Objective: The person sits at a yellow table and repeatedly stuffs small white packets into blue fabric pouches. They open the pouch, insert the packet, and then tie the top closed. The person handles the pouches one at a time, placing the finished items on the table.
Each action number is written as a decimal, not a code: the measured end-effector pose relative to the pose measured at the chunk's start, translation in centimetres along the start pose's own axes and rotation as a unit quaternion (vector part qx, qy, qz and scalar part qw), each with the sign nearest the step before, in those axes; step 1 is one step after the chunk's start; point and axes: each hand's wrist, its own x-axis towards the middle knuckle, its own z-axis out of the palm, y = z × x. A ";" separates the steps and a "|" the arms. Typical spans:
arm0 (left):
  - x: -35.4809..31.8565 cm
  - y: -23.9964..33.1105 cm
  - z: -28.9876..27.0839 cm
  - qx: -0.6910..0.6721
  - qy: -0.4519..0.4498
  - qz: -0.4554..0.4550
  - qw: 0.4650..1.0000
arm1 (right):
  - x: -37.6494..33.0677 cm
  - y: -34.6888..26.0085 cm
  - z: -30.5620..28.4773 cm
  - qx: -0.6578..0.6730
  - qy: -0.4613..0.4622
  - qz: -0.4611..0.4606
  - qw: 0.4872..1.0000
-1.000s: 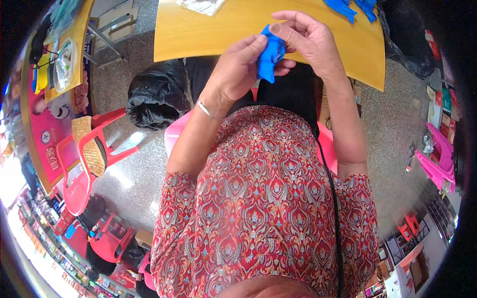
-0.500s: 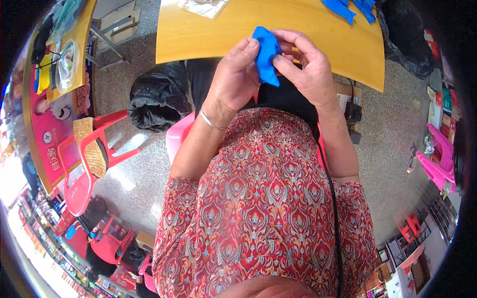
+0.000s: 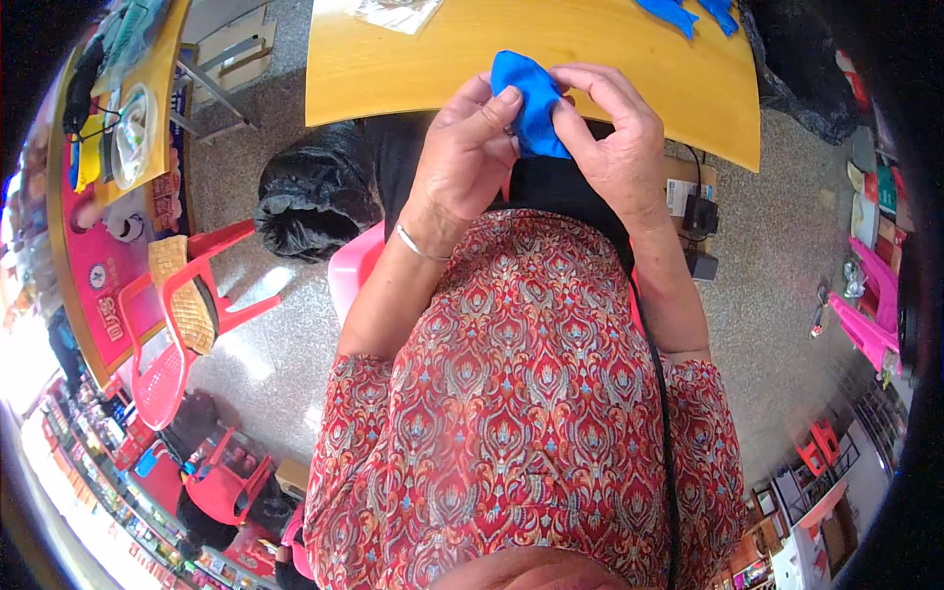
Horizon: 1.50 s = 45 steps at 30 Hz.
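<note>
A small piece of blue fabric (image 3: 534, 106) is held up between both hands, just past the near edge of the yellow table (image 3: 393, 77). My left hand (image 3: 470, 138) pinches its left side, thumb on top. On its right edge, the thumb and fingers of my right hand (image 3: 618, 133) close on the cloth. The piece is folded and rounded at its upper end; its exact kind cannot be made out. More blue fabric pieces (image 3: 671, 14) lie at the table's far right, and a clear plastic bag (image 3: 398, 12) lies at its far left.
A black plastic bag (image 3: 313, 192) stands on the floor left of my legs, and another black bag (image 3: 801, 74) hangs beyond the table's right edge. A red chair (image 3: 162, 379) with a woven cushion stands at left. A black cord (image 3: 654, 369) runs down my front.
The blue fabric has turned and spread wider between my fingers, its pointed lower tip no longer showing. My right hand has shifted slightly to the right.
</note>
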 end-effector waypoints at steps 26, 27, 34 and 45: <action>-0.7 -1.8 1.8 0.000 0.040 0.039 0.998 | -0.7 0.9 0.5 0.061 0.024 0.095 0.993; -0.7 -1.7 1.7 -0.004 0.041 0.026 0.999 | -0.4 0.7 0.3 0.050 0.021 0.086 0.995; 0.0 -0.8 0.8 -0.065 0.043 0.071 0.994 | -1.9 -0.4 0.6 0.130 0.011 0.141 0.981; 0.4 -0.9 0.3 -0.126 0.050 0.125 0.983 | -2.5 -0.4 0.4 0.262 0.055 0.160 0.950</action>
